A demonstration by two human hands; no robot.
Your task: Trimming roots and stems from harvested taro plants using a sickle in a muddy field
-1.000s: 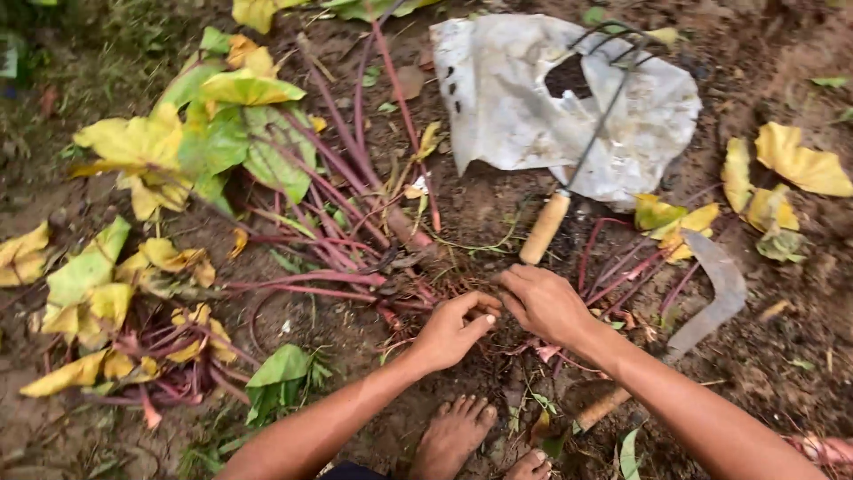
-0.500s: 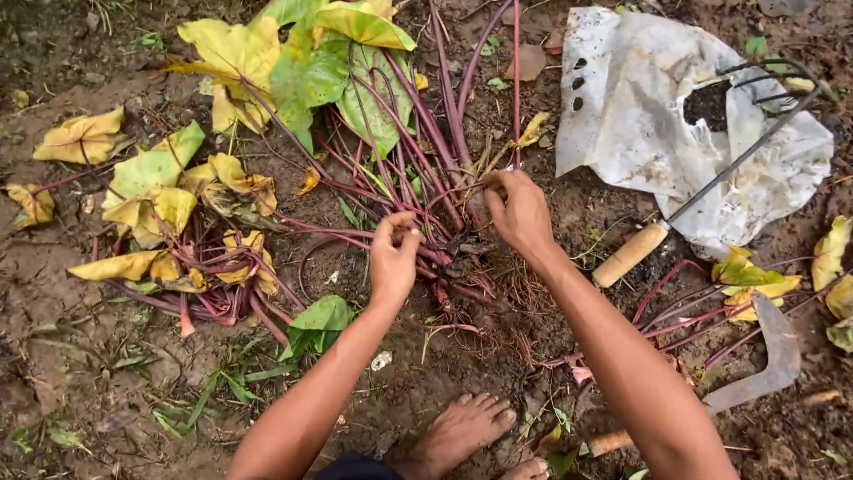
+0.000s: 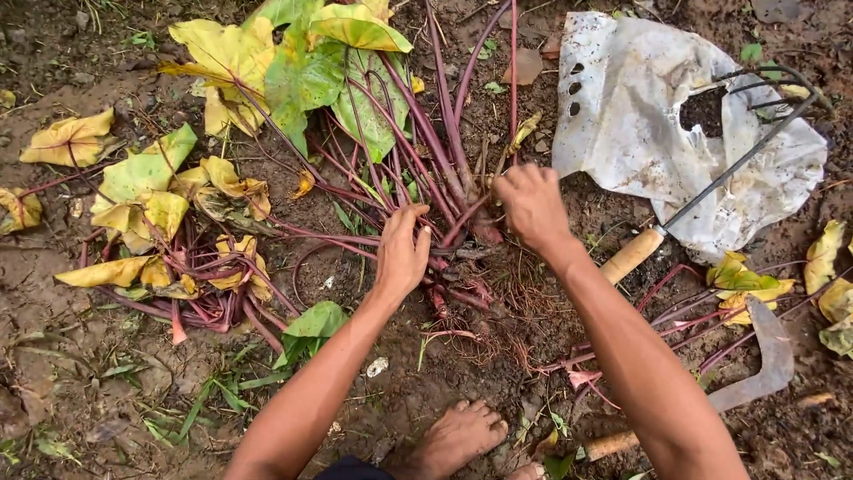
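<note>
Gripping purple-red stems [image 3: 444,178], the right hand [image 3: 531,206] is clenched; the left hand [image 3: 402,253] clasps neighbouring stalks.

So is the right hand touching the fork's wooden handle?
Apart. In the head view, bare soil separates the right hand from the wooden handle.

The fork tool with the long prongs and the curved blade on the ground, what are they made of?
The long-pronged digging fork looks like dark metal, thin, stiff and dull; its pale tan handle looks like wood. The curved sickle blade seems grey metal, flat and dull, perhaps worn, with a similar wood-like handle.
</note>
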